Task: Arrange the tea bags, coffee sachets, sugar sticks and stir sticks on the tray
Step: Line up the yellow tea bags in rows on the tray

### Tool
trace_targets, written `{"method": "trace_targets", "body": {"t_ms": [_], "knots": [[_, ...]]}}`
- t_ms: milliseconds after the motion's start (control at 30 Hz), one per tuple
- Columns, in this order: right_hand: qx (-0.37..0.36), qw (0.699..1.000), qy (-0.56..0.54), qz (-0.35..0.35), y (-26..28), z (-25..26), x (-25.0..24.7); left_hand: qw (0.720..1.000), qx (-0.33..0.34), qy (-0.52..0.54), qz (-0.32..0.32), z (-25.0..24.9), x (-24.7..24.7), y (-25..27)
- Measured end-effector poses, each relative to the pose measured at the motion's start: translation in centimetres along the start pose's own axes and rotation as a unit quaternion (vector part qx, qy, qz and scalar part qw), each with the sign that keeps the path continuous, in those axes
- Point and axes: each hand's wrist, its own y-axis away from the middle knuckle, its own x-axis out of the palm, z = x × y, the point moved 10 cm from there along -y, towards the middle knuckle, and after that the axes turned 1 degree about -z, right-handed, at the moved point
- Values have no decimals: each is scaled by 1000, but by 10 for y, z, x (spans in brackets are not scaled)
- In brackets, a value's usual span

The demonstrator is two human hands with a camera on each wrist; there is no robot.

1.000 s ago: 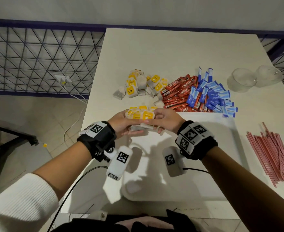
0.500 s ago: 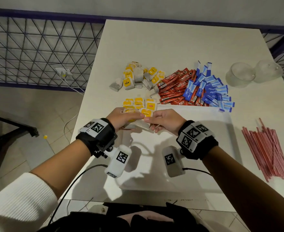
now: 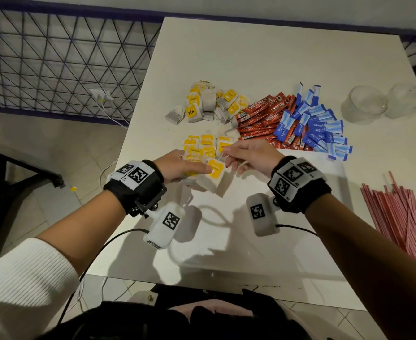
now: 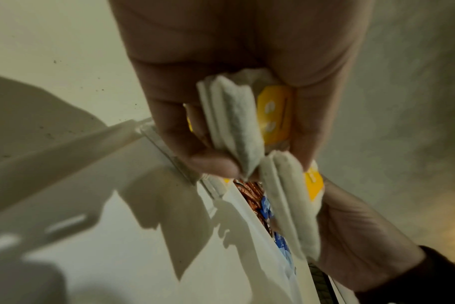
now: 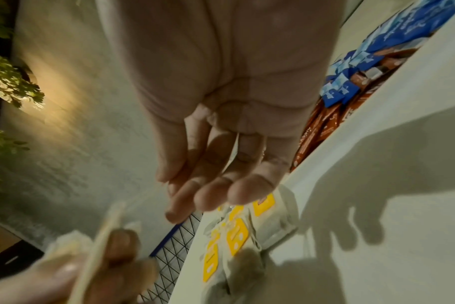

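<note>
**Tea bags held left, laid row just ahead**

Head view: my left hand (image 3: 180, 165) grips stacked tea bags (image 3: 213, 177); my right hand (image 3: 248, 155) pinches a string beside them. Laid row (image 3: 203, 144) lies ahead on the tray (image 3: 300, 241).

Left wrist view: bags' long axis follows my fingers (image 4: 169, 131).

Right wrist view: fingers (image 5: 237, 191) loosely curled; the pinch cannot be confirmed here.

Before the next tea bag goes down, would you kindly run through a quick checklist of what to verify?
1. Left hand grips a stack of tea bags: ok.
2. Right hand free to take the next bag: cannot tell; its fingers are loosely curled and may pinch a string.
3. Row of laid tea bags tidy: ok, tags up.
4. Bare tray space left: ok.
5. Loose tea bags still to sort: not ok, piled.
6. Stir sticks on tray: not ok, beside it.
</note>
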Motion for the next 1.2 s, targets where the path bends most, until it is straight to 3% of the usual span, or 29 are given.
{"method": "trace_targets", "body": {"t_ms": [200,433,533,633,700,800,867,1000,1067,1200], "knots": [[46,999,-9,2,1,-23,19,994,78,71,-5,-19,-2,-2],[74,997,5,22,8,-33,32,993,81,91,-9,-19,-1,-9],[44,998,34,-24,6,-28,20,994,68,87,-13,-16,0,-14],[24,994,-46,-99,5,-26,3,994,60,91,-8,-11,3,-22],[12,988,-94,-126,5,-27,-1,994,67,80,-6,-10,5,-25],[-14,986,-60,-156,1,-31,-5,996,62,69,-10,-5,6,-30],[-10,987,-42,-153,-3,-36,-6,997,54,57,-26,-2,1,-32],[19,991,23,-133,-16,-45,-9,994,53,-83,-43,-6,-10,-28],[34,989,60,-133,-23,-51,-13,993,57,-91,-49,-8,-18,-25],[45,982,103,-155,-37,-57,-26,982,47,-123,-137,-5,-55,-26]]}}
